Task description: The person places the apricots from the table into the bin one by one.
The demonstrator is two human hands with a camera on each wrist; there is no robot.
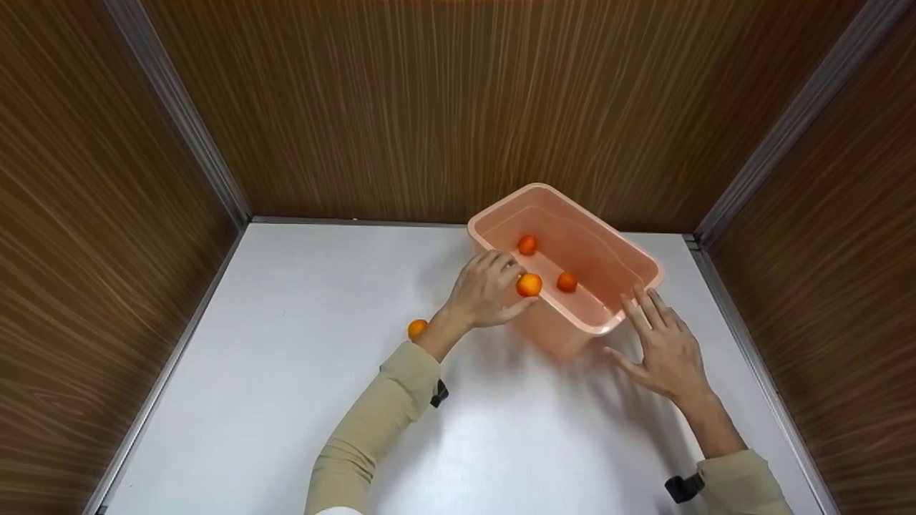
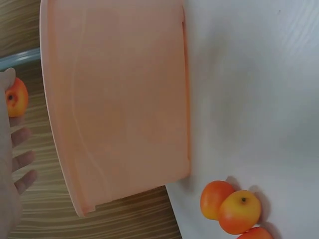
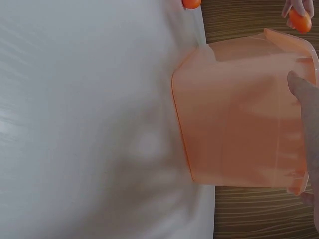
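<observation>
A pink plastic bin (image 1: 612,252) stands at the back right of the white table (image 1: 286,372). Two orange fruits (image 1: 527,245) (image 1: 567,282) lie inside it. My left hand (image 1: 502,287) pinches a third orange fruit (image 1: 529,285) at its fingertips, right over the bin's near long rim. The left wrist view shows that fruit (image 2: 16,97) above the bin's outer wall (image 2: 119,99). My right hand (image 1: 655,325) is open, with straight fingers against the bin's near right corner. In the right wrist view a finger (image 3: 304,94) lies along the bin wall (image 3: 239,119).
One orange fruit (image 1: 417,328) shows on the table by my left wrist. The left wrist view shows a small cluster of orange fruits (image 2: 238,211) there. Brown wood-grain walls (image 1: 429,107) with metal corner strips close in the table at the back and both sides.
</observation>
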